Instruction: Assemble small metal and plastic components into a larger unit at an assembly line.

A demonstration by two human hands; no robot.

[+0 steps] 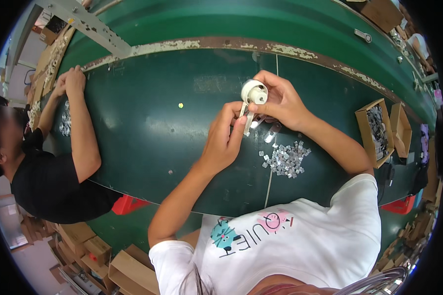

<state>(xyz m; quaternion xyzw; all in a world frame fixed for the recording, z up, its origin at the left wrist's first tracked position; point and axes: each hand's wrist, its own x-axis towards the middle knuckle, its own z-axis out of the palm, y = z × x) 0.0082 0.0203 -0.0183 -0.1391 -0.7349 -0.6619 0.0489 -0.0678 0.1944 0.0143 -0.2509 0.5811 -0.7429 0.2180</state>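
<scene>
Green table (138,152) below; white part (258,95) between left grip (223,135) and right grip (284,102).

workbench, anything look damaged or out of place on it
The rail along the far side of the workbench looks damaged: its finish is patchy, pale in places, brown in others. A small yellow-green spot also sits alone on the dark top, apart from the metal pieces.

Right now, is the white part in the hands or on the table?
In the hands: the left hand grips the white part by its narrow arm, the right hand its round end.
</scene>
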